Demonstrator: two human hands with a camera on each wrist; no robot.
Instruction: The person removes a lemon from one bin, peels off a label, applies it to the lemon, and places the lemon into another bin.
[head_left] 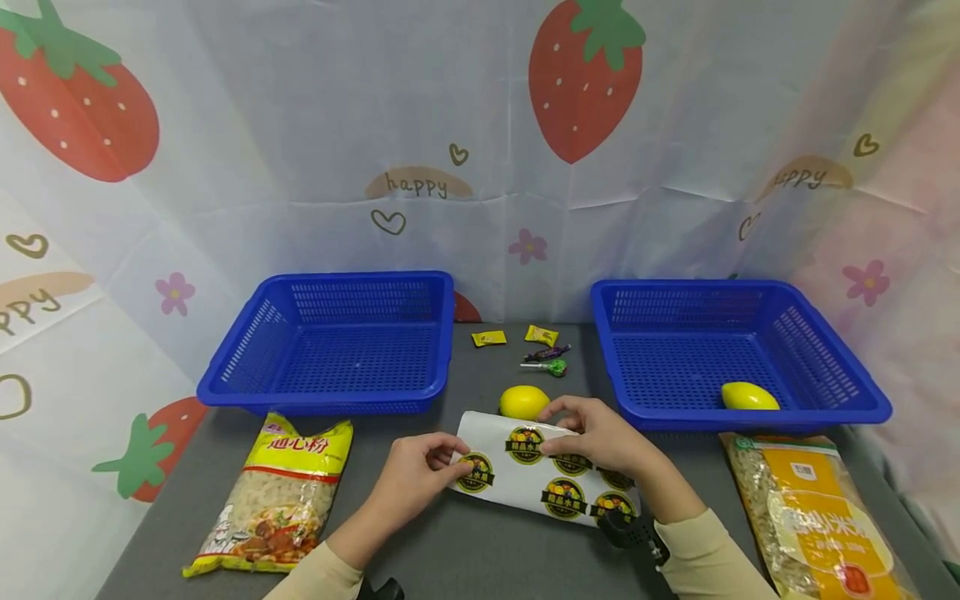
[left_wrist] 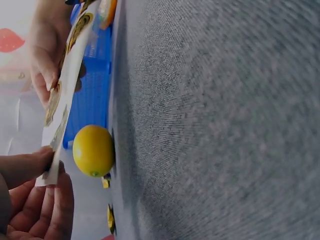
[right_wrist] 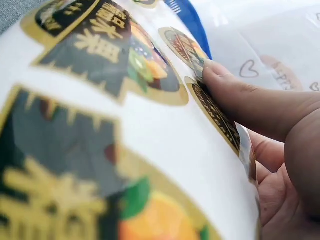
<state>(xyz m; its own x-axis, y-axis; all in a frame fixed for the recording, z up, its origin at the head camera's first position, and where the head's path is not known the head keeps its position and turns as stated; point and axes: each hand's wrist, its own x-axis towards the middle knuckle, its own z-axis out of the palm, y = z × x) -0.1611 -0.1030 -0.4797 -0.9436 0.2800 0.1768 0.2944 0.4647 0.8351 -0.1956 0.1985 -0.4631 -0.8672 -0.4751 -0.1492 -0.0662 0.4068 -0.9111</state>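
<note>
One glossy white fruit-logo sheet [head_left: 510, 481], near side of loose lemon [head_left: 523, 402] | left hand [head_left: 420, 472] pinches edge left of lemon; right hand [head_left: 606, 440] pinches edge right of it | likely light, limp, slick, crease-prone | best pinched at edges

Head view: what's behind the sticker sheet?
A lemon just beyond its far edge; wrapped sweets farther back. In that view, the sheet covers the lemon's near edge and some tabletop.

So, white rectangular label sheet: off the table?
Lifted: left hand and right hand pinch the sheet; left wrist view shows clearance over grey tabletop.
</note>
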